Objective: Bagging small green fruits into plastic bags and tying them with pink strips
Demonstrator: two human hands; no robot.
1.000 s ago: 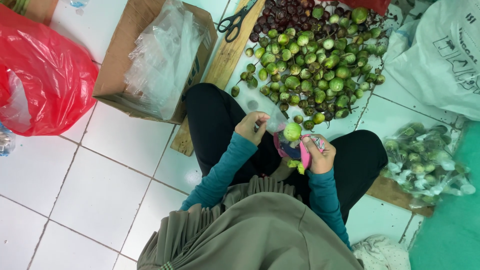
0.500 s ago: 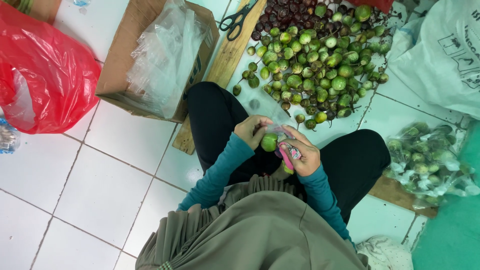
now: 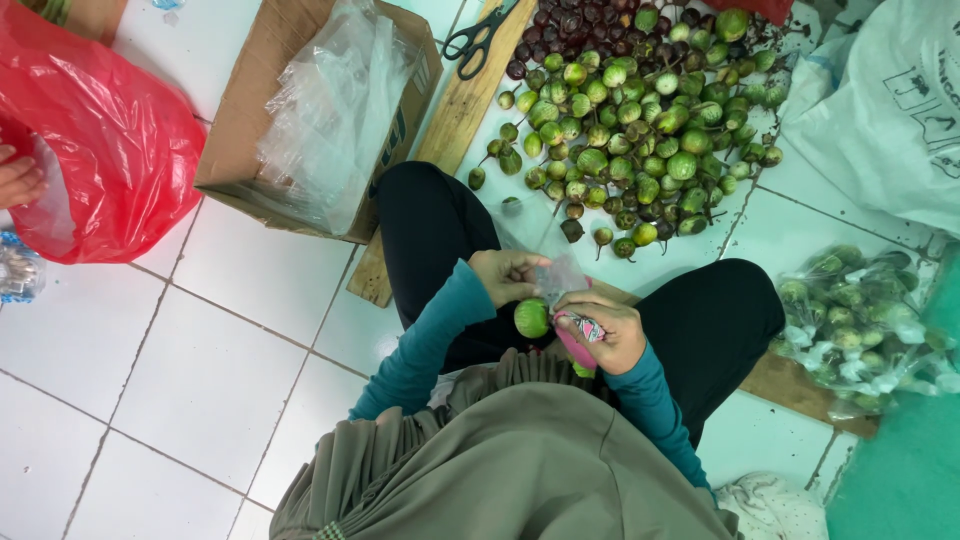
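Observation:
I sit cross-legged on a white tiled floor. My left hand [image 3: 508, 274] pinches the top of a small clear plastic bag [image 3: 556, 276] over my lap. A round green fruit [image 3: 531, 318] hangs in the bag just below that hand. My right hand [image 3: 606, 331] grips the bag from the right and also holds a small pink tool [image 3: 578, 338] with a patterned handle. A pile of small green and dark purple fruits [image 3: 640, 120] lies on the floor in front of my knees.
A cardboard box [image 3: 262, 110] with clear plastic bags stands front left, a wooden plank [image 3: 462, 110] with black scissors [image 3: 482, 40] beside it. A red plastic bag [image 3: 95, 140] lies far left, another person's fingers [image 3: 18, 180] beside it. Bagged green fruits [image 3: 860, 330] and a white sack [image 3: 885, 110] lie right.
The green fruit has gone from above my right hand down into the clear bag between both hands. My hands have drawn closer together over my lap.

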